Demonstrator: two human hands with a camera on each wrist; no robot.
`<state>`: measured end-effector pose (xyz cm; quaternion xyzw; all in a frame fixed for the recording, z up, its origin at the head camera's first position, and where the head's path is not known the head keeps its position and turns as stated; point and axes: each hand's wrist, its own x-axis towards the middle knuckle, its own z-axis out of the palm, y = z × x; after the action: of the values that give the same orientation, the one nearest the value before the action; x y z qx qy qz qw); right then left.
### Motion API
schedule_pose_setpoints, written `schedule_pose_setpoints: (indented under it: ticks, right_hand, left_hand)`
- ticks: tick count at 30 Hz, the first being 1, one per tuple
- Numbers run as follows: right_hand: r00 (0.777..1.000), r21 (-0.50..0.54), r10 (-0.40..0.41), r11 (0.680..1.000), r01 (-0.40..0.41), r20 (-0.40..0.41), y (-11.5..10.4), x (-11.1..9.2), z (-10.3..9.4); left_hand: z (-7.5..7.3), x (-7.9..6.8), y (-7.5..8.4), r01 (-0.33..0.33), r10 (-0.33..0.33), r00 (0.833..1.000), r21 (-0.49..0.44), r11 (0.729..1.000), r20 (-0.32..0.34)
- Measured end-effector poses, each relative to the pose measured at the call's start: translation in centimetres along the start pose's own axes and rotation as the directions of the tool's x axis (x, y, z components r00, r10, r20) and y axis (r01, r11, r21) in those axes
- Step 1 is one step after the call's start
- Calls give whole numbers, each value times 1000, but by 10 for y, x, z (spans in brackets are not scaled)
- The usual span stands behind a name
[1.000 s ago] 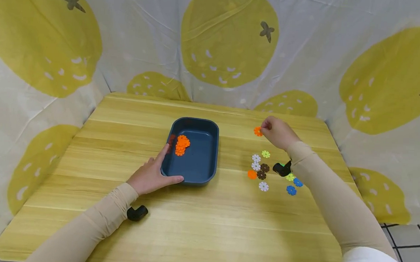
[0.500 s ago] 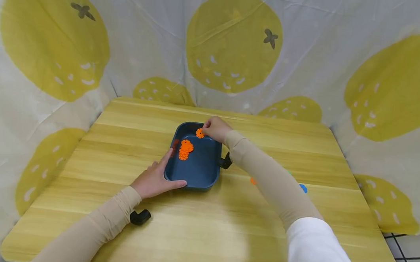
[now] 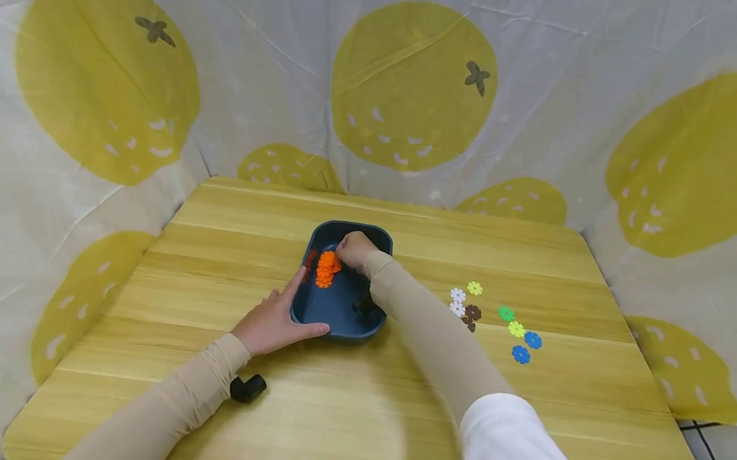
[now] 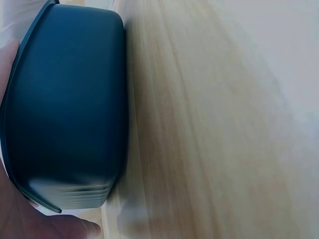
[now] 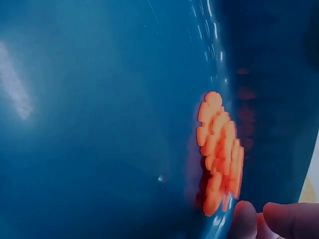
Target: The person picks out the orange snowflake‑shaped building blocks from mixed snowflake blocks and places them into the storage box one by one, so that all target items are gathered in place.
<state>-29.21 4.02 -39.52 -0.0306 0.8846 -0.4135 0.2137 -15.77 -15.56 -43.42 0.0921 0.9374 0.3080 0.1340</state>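
Note:
A dark blue rectangular bin stands on the table, holding a heap of orange flower-shaped discs near its left wall. My left hand rests against the bin's near left corner, fingers spread along the left side and thumb straight along the front rim. The left wrist view shows the bin's outer wall close up. My right hand is inside the bin, fingers curled, beside the heap. In the right wrist view its fingertips sit near the heap's end; whether a disc is between them is not visible.
Right of the bin lie loose discs on the wooden table: white, brown, yellow-green, green and blue. My right forearm crosses over the table beside them. A lemon-print curtain surrounds the table.
My right hand has carried an orange disc leftward from the table's right side into the bin, down beside the heap. My left hand has stayed on the bin.

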Motion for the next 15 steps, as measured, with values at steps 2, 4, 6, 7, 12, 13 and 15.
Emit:
schedule_pose_setpoints:
  ticks: [2,4,6,7,12,13,15]
  right_hand:
    - [1000,1,-18,1000,18,-5,1,-3,-2]
    - [999,-2,-47,999,47,1,2,-8,-5]
    - [997,-10,-81,997,82,9,1,-14,-12]
    - [996,-18,-94,995,94,11,1,-18,-16]
    - [989,-11,-146,989,146,20,5,-43,-47]
    - [989,-3,-148,989,148,18,7,-48,-55]
    - [989,13,-150,989,150,12,15,-59,-72]
  left_hand:
    - [0,0,1,7,-7,1000,4,1000,4]
    - [0,0,1,10,-10,1000,8,1000,6]
    - [1,1,0,12,-12,1000,9,1000,9]
    - [1,1,-1,12,-12,1000,9,1000,9]
    - [2,4,-2,0,0,1000,23,1000,2]
    - [2,4,-2,-1,1,1000,25,1000,-1]
    - [1,5,-2,-3,4,1000,32,999,-4]
